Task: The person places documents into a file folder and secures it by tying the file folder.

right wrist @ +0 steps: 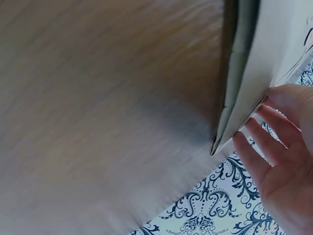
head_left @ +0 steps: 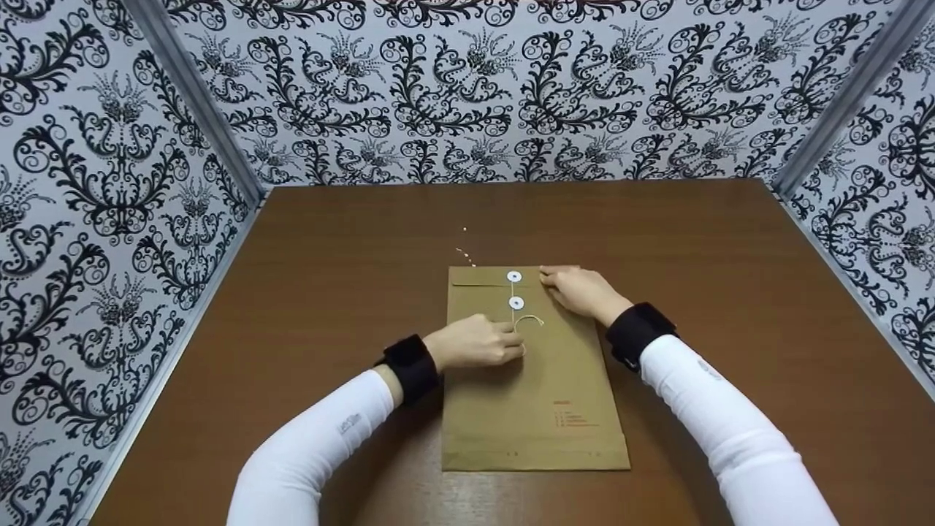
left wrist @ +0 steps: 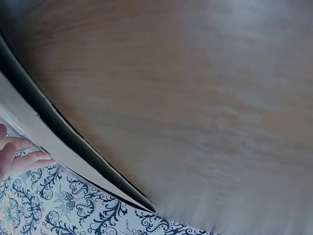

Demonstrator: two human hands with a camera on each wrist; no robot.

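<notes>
A brown kraft paper envelope (head_left: 511,409) lies flat on the table, its flap folded down at the far end. Two white disc buttons sit on it, the upper disc (head_left: 514,277) on the flap and the lower disc (head_left: 516,302) beneath. A thin string (head_left: 529,318) runs down from the discs, its loose end curling. My left hand (head_left: 478,341) is over the envelope's left middle, fingers curled, pinching the string. My right hand (head_left: 581,291) holds the envelope at its far right corner; in the right wrist view, the right hand's thumb and fingertips (right wrist: 239,139) meet the paper edge.
The brown wooden table (head_left: 329,256) extends around the envelope. Small white flecks (head_left: 467,256) lie just beyond its far edge. Patterned black-and-white walls (head_left: 467,88) enclose the table at the back and sides. Both wrists wear black bands.
</notes>
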